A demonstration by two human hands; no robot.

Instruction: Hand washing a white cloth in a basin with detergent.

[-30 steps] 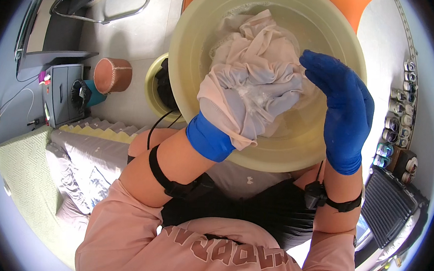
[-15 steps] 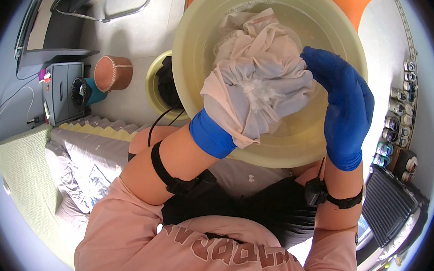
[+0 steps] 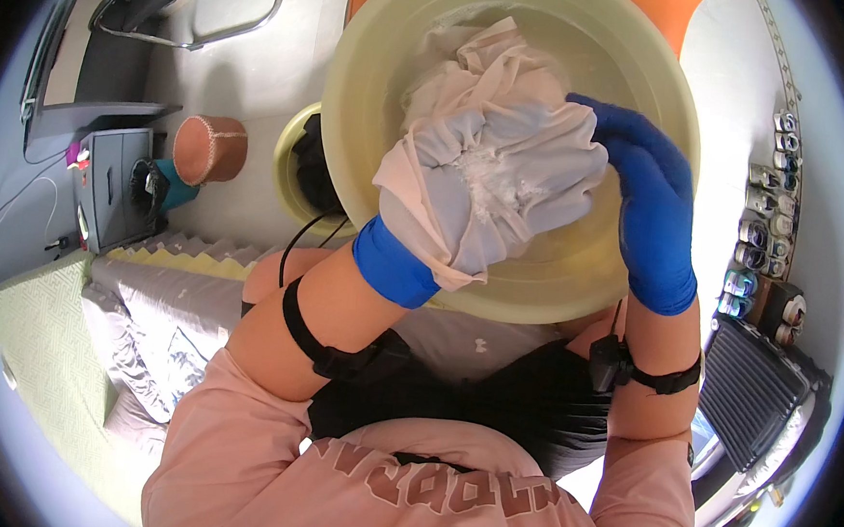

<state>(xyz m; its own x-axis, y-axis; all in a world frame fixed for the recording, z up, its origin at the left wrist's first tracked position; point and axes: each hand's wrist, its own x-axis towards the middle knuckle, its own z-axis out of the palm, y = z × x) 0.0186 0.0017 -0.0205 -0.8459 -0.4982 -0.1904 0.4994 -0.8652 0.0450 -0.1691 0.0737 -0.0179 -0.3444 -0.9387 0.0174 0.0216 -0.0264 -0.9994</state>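
Slightly inward, toward the cloth, has moved the right hand since half a second ago. It wears a smooth blue glove and is half open, the fingers together and gently curved beside the cloth's edge; I see no firm grip. Left hand is covered by the same cloth, so I cannot tell how its fingers stand; only one blue cuff shows. The cloth is one thin, wet piece, pale pink and greyish, with soft wrinkles and a patch of white foam. It lies in and above one large, round, pale yellow basin with cloudy water. One smaller yellow basin contains dark fabric. Two black straps circle the forearms, one on each.
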